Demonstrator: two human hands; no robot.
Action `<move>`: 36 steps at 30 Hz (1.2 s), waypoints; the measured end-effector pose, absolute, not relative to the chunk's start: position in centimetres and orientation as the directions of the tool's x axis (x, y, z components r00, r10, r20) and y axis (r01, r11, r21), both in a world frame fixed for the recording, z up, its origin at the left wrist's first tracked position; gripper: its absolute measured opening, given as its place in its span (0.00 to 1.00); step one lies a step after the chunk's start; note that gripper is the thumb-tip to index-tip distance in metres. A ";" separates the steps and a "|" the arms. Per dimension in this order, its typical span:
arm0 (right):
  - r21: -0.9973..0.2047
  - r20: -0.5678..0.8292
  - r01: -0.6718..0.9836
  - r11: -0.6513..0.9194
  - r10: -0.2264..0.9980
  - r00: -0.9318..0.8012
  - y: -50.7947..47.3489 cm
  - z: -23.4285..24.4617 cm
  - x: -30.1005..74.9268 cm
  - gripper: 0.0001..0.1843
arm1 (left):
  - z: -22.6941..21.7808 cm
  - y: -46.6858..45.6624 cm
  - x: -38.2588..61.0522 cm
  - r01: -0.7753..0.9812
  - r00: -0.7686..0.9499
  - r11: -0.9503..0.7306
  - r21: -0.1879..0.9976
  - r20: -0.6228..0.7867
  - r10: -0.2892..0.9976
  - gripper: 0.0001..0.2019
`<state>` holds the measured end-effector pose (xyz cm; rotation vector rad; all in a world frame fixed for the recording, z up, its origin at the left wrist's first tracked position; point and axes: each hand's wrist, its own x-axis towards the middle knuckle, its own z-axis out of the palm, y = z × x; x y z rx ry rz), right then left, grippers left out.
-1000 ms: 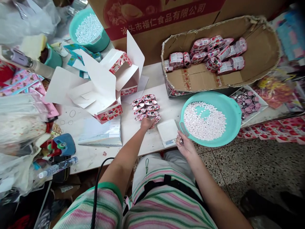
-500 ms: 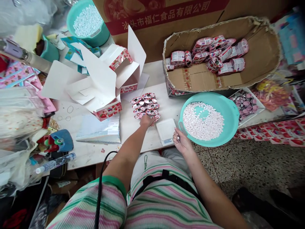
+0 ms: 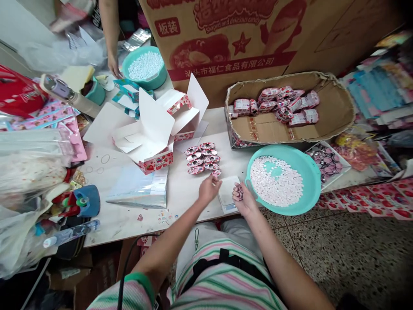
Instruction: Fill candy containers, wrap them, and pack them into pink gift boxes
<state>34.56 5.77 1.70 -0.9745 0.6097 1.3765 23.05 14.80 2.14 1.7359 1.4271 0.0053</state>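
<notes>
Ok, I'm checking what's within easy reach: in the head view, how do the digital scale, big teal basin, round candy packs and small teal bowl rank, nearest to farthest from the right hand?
From the right hand:
1. Digital scale and teal basin, too close to call: scale just left, basin rim just right.
2. Round candy packs, in rows up-left on the table.
3. Small teal bowl of white candies, far back left.

On the brown cardboard carton [image 3: 309,43] behind the table: "板装" in red inside a red-outlined box [image 3: 167,26]; "Shaped and delicious candy" in small letters [image 3: 231,21], under large red Chinese characters cut off by the frame edge; "汕头市福仁食品有限公司" in white along a red band [image 3: 226,64]; on the strawberry-printed box [image 3: 155,163], a small logo too tiny to read; on the round foil packs [image 3: 201,151], lettering likewise too small.
</notes>
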 end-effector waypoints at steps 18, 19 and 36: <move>-0.513 -0.751 -0.851 -0.117 0.542 0.378 7.8 1.8 31.6 0.22 | 3.4 9.2 22.8 0.362 0.488 0.197 0.911 -0.366 0.792 0.05; -0.477 -0.765 -0.873 -0.100 0.537 0.356 7.8 1.8 31.9 0.22 | 3.6 9.3 22.9 0.352 0.491 0.183 0.918 -0.347 0.799 0.06; -0.398 -0.830 -0.873 -0.283 0.517 0.211 5.1 1.9 33.3 0.18 | -2.9 26.4 15.8 0.727 0.684 -0.671 0.144 -0.071 0.726 0.11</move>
